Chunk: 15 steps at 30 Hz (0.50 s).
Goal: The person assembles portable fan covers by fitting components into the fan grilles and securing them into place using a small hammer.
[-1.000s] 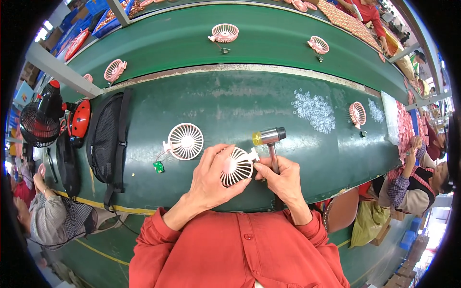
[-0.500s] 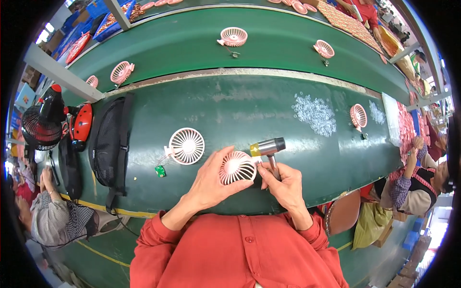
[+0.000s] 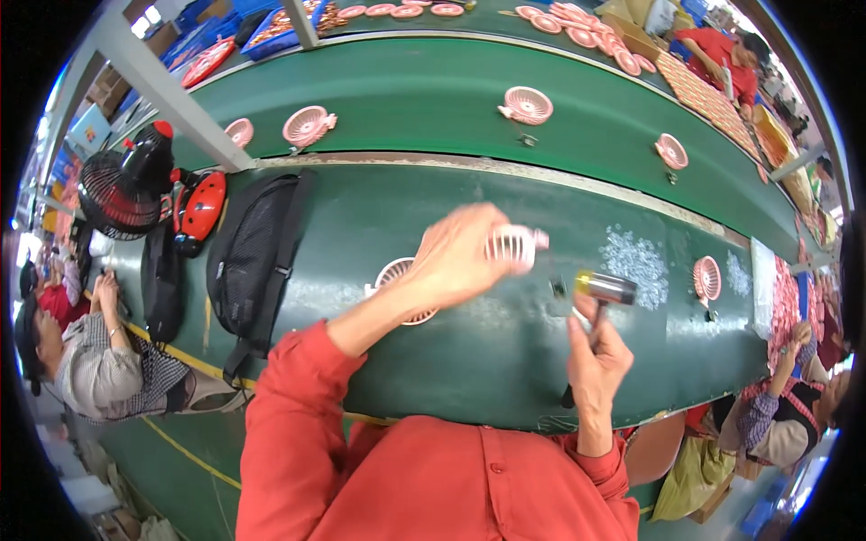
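Note:
My left hand (image 3: 465,248) is closed round a pale pink fan housing (image 3: 511,245) with slatted sides, lifted forward over the bench and slightly blurred. A small dark circuit piece (image 3: 558,287) shows below and to the right of it. In my right hand (image 3: 598,365) is a mallet (image 3: 606,288) with a metal head and a yellow face. A small white piece (image 3: 582,316) shows by the right fingertips; I cannot tell what it is. Partly hidden under my left forearm, another white-pink fan housing (image 3: 395,270) lies on the green bench.
Clear small parts (image 3: 634,266) lie heaped at the right, near a pink housing (image 3: 707,280). A black bag (image 3: 257,261) and a black-and-red fan (image 3: 126,194) stand left. More housings rest on the green conveyor (image 3: 415,104) beyond. Other people sit at both sides.
My left hand has carried the fan housing forward and right, off the bench near me. My right hand has moved right with the mallet, apart from the housing. The whole view has shifted.

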### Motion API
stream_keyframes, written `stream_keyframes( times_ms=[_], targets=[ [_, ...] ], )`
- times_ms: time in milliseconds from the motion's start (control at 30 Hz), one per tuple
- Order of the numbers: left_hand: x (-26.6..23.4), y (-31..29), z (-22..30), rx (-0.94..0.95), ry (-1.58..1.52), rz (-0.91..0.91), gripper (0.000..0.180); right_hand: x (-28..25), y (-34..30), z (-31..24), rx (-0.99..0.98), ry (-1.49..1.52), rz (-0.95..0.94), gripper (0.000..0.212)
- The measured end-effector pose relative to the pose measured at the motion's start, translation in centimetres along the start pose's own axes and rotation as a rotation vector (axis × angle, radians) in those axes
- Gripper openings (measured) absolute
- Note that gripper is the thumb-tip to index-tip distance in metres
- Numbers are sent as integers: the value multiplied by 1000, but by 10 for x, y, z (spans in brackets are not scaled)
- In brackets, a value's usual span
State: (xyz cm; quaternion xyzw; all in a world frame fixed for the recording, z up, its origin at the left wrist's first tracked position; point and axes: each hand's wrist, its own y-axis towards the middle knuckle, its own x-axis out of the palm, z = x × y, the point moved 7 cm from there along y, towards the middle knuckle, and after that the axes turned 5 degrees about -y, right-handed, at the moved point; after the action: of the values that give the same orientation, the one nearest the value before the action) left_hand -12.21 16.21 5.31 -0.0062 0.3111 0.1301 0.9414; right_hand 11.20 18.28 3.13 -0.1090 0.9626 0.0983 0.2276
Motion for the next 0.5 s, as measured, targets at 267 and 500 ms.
stream_keyframes(
  times_ms=[267,500],
  targets=[
    [-95,50,-123,106,433,562,49,-17,-17,-1,-120,348,139,13],
    [-186,45,-226,-253,678,719,42,7,-23,19,167,404,-124,18]
  ],
)
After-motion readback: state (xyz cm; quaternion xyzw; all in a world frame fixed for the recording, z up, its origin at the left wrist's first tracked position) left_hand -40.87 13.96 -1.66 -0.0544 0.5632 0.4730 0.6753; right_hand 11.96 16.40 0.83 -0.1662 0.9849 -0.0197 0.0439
